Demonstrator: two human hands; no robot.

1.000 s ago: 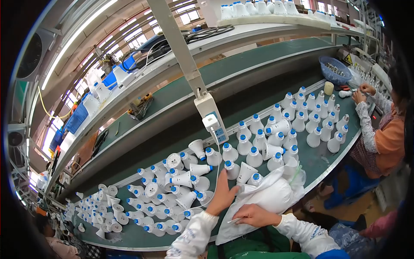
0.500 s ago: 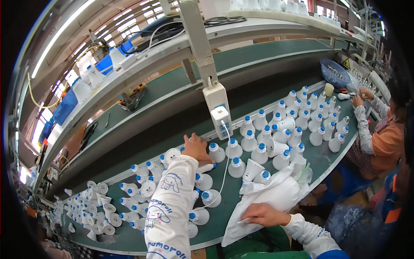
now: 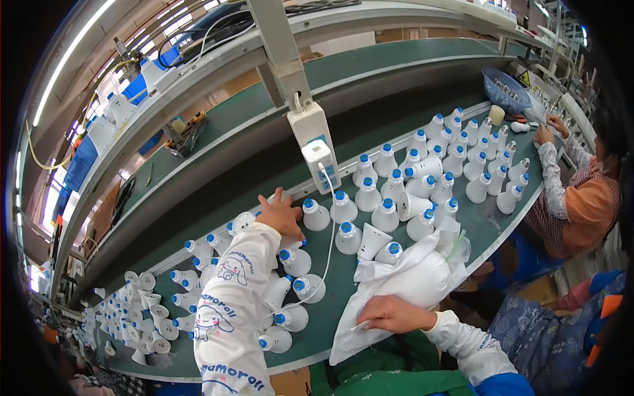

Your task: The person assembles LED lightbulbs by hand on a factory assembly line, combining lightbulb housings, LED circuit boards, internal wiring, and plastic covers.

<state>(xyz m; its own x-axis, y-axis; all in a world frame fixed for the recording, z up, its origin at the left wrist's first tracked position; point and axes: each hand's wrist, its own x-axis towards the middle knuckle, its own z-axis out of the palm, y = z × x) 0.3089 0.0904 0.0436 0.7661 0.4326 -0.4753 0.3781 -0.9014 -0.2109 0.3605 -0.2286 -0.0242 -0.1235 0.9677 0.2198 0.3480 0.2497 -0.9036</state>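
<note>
Many white cone-shaped housings with blue tops [image 3: 308, 288] stand or lie on the green bench [image 3: 310, 353]. My left hand [image 3: 281, 214] reaches over them near the bench's back edge, fingers spread, close to an upright housing [image 3: 316, 215]; what lies under the palm is hidden. My right hand [image 3: 395, 314] is at the near edge, thumb and fingers pinched on a small white piece [image 3: 360, 325], beside a white plastic bag [image 3: 415, 280]. A white cable [image 3: 328, 251] runs down between the housings.
A metal post with a socket box [image 3: 310, 129] rises behind the bench. Piled white cones [image 3: 158, 323] lie at the left. At the right, a co-worker's hands [image 3: 545, 135] are near a blue basket [image 3: 505, 90]. A green conveyor [image 3: 370, 66] runs behind.
The view has shifted, so the bench items appear farther left and slightly higher. My left hand is still over the housings. My right hand keeps its pinch beside the bag.
</note>
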